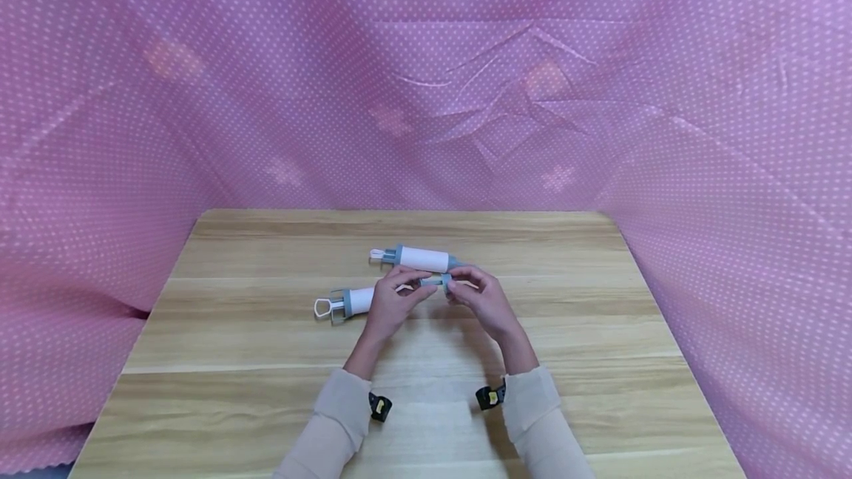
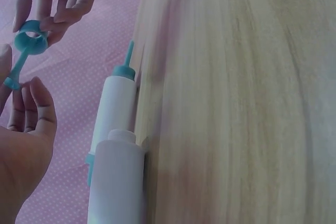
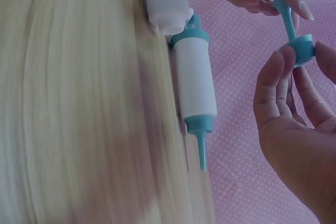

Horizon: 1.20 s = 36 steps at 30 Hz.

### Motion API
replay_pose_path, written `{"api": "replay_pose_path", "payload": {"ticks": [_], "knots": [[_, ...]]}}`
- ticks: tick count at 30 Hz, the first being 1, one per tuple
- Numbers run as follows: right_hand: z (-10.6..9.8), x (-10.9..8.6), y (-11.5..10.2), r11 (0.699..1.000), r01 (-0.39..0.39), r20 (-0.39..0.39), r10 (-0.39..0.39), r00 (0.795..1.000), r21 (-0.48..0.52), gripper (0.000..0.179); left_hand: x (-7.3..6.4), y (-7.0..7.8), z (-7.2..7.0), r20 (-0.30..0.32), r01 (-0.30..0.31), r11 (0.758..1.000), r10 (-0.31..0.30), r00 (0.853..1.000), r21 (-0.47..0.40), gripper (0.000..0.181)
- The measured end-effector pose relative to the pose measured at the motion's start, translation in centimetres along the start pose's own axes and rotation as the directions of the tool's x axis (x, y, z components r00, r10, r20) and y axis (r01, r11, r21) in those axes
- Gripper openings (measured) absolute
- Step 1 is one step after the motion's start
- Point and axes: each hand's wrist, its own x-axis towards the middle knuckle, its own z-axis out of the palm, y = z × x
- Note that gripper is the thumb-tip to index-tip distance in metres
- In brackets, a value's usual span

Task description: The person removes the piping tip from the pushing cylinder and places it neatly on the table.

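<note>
The left hand [image 1: 389, 305] pinches the narrow tip of a teal nozzle cap [image 3: 303, 51], the right hand [image 1: 491, 305] its wide ring, above the wooden table [image 1: 426, 427]. The left hand hides the nearer plunger syringe's [image 1: 362, 300] front in the head view; the left wrist view shows its white neck, cropping its loop handle. The farther syringe's [image 1: 424, 259] slender nozzle shows fully only from the wrists.

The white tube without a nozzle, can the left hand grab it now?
Probably yes: that white tube lies near the left hand with nothing seen between, though it would likely have to let go of the teal nozzle first.
</note>
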Motion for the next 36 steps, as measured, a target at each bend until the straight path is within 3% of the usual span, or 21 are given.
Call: {"api": "replay_pose_path", "payload": {"ticks": [12, 20, 26, 36], "knots": [[-0.9, -0.5, -0.1, 0.994, -0.043, -0.097, 0.034, 0.995, -0.100, 0.035, -0.3, -0.8, 0.7, -0.062, 0.037, 0.992, -0.030, 0.998, 0.118, 0.023], [-2.0, -0.7, 0.4, 0.987, -0.070, -0.141, 0.050, 0.989, -0.143, 0.039, -0.5, -0.9, 1.7, -0.107, 0.010, 0.980, 0.012, 0.994, 0.197, 0.020], [-2.3, -0.8, 1.4, 0.983, -0.062, -0.187, 0.029, 0.982, -0.172, 0.042, -0.4, -1.1, 2.5, -0.162, 0.062, 0.968, -0.022, 0.987, 0.244, 0.020], [-2.9, -0.9, 2.3, 0.979, -0.048, -0.239, 0.000, 0.971, -0.196, 0.040, -0.1, -1.7, 3.8, -0.206, 0.110, 0.964, -0.060, 0.977, 0.243, 0.022]]}}
